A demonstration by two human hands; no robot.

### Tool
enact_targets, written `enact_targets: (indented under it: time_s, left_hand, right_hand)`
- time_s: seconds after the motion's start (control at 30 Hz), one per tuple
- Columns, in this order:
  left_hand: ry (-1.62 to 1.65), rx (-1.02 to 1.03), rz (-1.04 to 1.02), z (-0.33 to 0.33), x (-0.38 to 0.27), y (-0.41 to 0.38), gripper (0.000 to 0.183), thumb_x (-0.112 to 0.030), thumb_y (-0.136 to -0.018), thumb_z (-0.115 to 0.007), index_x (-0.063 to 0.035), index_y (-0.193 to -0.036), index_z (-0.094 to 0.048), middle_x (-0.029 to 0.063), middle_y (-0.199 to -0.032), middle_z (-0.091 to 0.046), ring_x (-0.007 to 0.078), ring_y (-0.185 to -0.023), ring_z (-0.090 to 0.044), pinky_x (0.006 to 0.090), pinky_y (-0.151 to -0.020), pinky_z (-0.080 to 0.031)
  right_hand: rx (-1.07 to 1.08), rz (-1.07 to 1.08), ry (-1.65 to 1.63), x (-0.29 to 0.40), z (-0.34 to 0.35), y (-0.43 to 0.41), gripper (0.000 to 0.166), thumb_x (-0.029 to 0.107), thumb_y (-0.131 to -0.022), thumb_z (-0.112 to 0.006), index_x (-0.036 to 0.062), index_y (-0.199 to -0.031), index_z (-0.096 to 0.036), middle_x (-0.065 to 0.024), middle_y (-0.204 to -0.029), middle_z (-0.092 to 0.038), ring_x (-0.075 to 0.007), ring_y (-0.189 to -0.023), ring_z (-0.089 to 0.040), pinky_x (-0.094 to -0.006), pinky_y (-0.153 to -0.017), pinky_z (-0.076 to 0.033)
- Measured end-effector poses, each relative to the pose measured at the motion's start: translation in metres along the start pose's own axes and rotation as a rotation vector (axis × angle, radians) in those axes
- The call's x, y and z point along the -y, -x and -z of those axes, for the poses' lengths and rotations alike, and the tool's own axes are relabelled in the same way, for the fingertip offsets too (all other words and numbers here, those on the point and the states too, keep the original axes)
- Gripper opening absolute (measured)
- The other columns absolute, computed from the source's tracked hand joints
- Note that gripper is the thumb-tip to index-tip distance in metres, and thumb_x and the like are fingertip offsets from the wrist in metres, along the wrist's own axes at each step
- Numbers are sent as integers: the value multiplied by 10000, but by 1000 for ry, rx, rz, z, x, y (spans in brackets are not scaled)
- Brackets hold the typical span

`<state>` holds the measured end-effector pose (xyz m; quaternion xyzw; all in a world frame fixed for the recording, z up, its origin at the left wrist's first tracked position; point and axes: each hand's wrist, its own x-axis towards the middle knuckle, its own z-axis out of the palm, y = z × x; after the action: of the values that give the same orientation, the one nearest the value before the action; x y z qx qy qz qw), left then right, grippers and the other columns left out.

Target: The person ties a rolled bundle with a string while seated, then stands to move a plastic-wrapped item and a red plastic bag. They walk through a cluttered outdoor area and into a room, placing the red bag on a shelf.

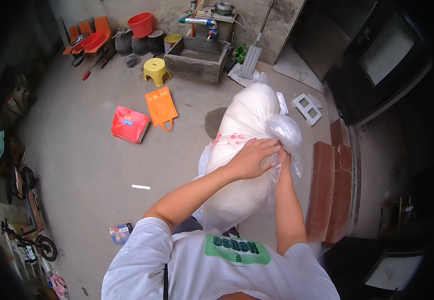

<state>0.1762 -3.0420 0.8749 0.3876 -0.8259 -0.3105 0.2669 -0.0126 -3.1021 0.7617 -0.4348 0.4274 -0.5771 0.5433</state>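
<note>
A large, full clear plastic bag with white contents (250, 108) stands in front of me, bearing red writing. Its gathered plastic neck (285, 131) puffs out on the right side. My right hand (284, 158) is closed around the plastic just below that puff. Across the bag's side lies my left hand (252, 159), palm down, its fingertips meeting the right hand at the gather and its thumb held apart. Whether the left fingers pinch any plastic is hidden.
Red brick-coloured steps (320, 191) rise close on my right. A white plastic frame (307, 109) and a flat mop (250, 62) are beyond the bag. Leftward lie an orange bag (160, 107), a red bag (129, 125) and a yellow stool (156, 70), near a concrete sink (194, 67).
</note>
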Motion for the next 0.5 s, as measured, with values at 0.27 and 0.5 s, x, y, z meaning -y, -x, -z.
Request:
enact_targets:
  time_s: [0.27,0.5]
  left_hand:
    - [1379,-408,662,-9,108,36,784,-229,-763,-624,-54,-1339,-121,137,-1312,-297,227,-1146,-385,327,-925,-364]
    - [985,-404,408,-54,101,1,422,-333,-790,-548,-36,-1085,-494,105,-1016,-572,191,-916,-541,299,-766,-407]
  right_hand:
    - [16,-145,-331,89,-31,51,295,98,-791,-501,-17,-1061,-528,-99,-988,-578,-193,-895,-558,-290,-779,-448]
    - [29,-131,-263,67,-28,55,316,72,-762,-526,-13,-1067,-527,-91,-993,-577,-186,-894,-556,-287,-781,-444]
